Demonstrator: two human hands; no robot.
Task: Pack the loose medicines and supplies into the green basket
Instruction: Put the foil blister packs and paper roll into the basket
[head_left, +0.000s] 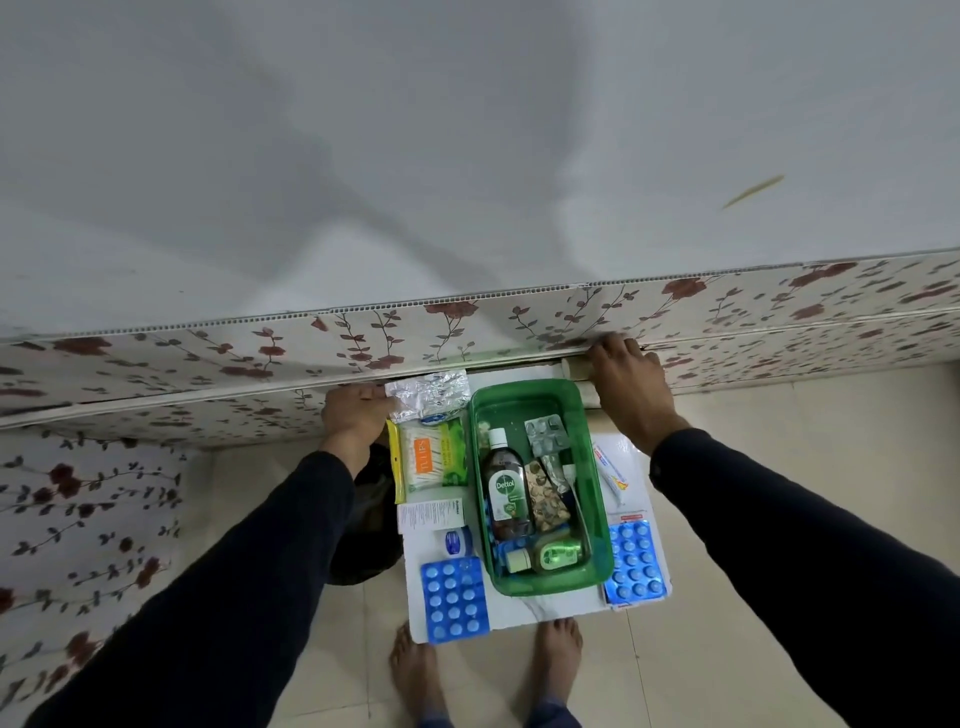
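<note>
Bare feet (488, 670) stand at the near edge of a small white table (524, 610). On it, the green basket (597, 525) sits at centre, already holding a Dettol bottle (505, 488), a silver blister strip (545, 434), a patterned pouch (545, 501) and a small green bottle (558, 555). Packing is therefore judged partly done.

Loose items remain on both sides of the basket. To its left: a foil pack (431, 395), a swab packet (434, 460), a white box (431, 514), a small blue jar (454, 543) and a blue tablet strip (454, 597). To its right: a white tube (610, 475) and a second blue strip (635, 564).

Left hand (356, 415) pinches the left edge of the foil pack between fingers and thumb; the pack lies at the table's far left corner, just beside the basket rim. Right hand (626, 384) rests fingers-down on a pale roll (576, 371) at the far right corner, against the floral panel (208, 364); whether it clasps the roll or merely presses on it cannot be told.

Step in hand, as judged: collecting the far items. Next move calls for lifting the foil pack, carrying it rightward over the rim, and laying it in the free far end of the basket.
</note>
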